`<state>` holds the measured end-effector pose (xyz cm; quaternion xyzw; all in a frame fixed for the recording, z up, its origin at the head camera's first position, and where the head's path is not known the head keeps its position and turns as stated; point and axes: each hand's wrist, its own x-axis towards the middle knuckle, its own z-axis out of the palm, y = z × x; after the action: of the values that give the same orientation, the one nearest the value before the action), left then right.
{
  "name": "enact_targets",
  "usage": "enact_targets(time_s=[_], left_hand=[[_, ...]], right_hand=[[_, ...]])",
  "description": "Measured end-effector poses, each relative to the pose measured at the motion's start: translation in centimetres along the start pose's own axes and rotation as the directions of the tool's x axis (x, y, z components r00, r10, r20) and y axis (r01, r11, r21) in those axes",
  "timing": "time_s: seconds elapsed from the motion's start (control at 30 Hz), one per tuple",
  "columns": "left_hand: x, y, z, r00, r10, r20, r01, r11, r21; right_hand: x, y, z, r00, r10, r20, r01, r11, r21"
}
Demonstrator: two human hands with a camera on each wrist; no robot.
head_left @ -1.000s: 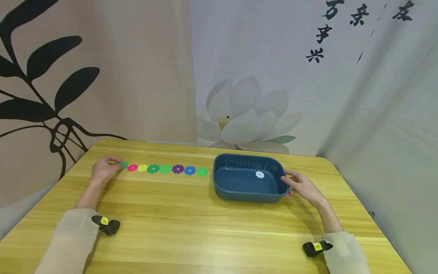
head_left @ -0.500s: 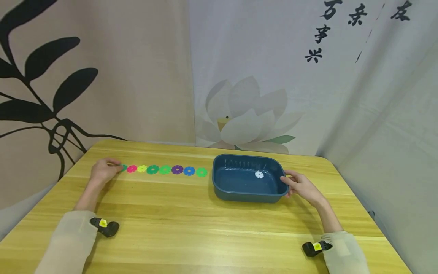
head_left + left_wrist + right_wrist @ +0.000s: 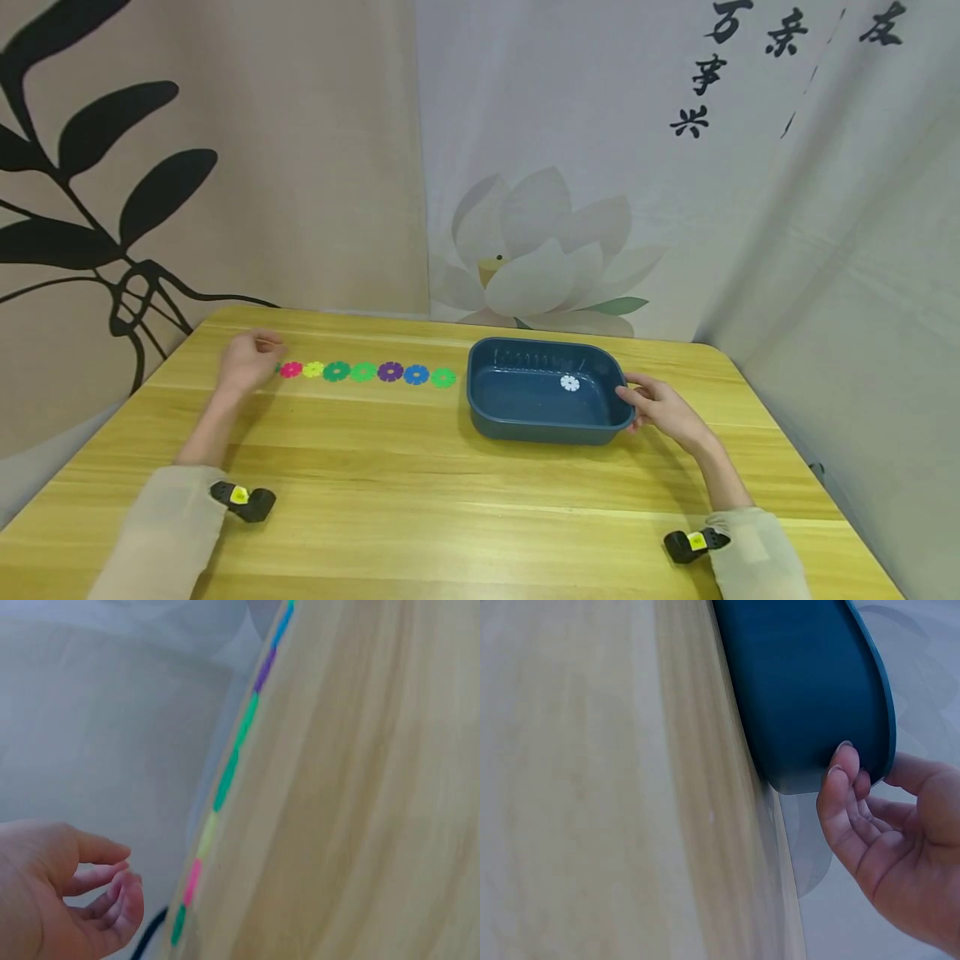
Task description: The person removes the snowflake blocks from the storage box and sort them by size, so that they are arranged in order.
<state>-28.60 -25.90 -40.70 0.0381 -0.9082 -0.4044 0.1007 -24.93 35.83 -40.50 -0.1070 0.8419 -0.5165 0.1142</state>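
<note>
Just over the left end of a row of flat, notched flower-shaped plastic discs hovers my left hand (image 3: 250,360). Its fingers are loosely curled, and the left wrist view shows nothing between them. The teal end disc (image 3: 178,924) lies on the table, mostly hidden by the hand in the head view. Beside it come a pink disc (image 3: 291,369), a yellow disc (image 3: 312,369) and several green, purple and blue ones. My right hand (image 3: 667,408) grips the right end of a dark blue plastic basin (image 3: 547,433), thumb at the rim and fingers against the outer wall. Inside lies a white disc (image 3: 569,382).
The wooden table (image 3: 420,508) has its back edge close to a printed curtain (image 3: 337,167). The basin stands just right of the last light-green disc (image 3: 443,377). A black camera is strapped at each sleeve cuff.
My left hand has let go of the teal disc at the row's left end, then risen and shifted slightly right. My right hand and the basin have stayed put.
</note>
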Motion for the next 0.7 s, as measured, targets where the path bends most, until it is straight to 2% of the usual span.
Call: enact_targets(time_s=[0.13,0.33,0.53,0.7], left_hand=[[-0.3,1.9,0.5,0.998,0.028,0.053,-0.024,0.997,-0.075],[-0.8,4.7,1.8,0.99,0.07,0.124,-0.044,0.979,-0.2],[-1.4,7.7,3.7,0.977,0.109,0.185,-0.059,0.964,-0.26],[-2.0,10.0,5.6,0.965,0.141,0.223,-0.076,0.958,-0.275]], right_hand=[[0.0,0.0,0.0,1.0,0.006,-0.005,-0.006,1.0,-0.004],[-0.1,0.0,0.0,1.0,0.007,-0.005,-0.006,1.0,0.002],[-0.1,-0.1,0.1,1.0,0.003,-0.004,-0.003,1.0,0.005],[-0.2,-0.1,0.1,1.0,0.005,-0.006,-0.005,1.0,0.005]])
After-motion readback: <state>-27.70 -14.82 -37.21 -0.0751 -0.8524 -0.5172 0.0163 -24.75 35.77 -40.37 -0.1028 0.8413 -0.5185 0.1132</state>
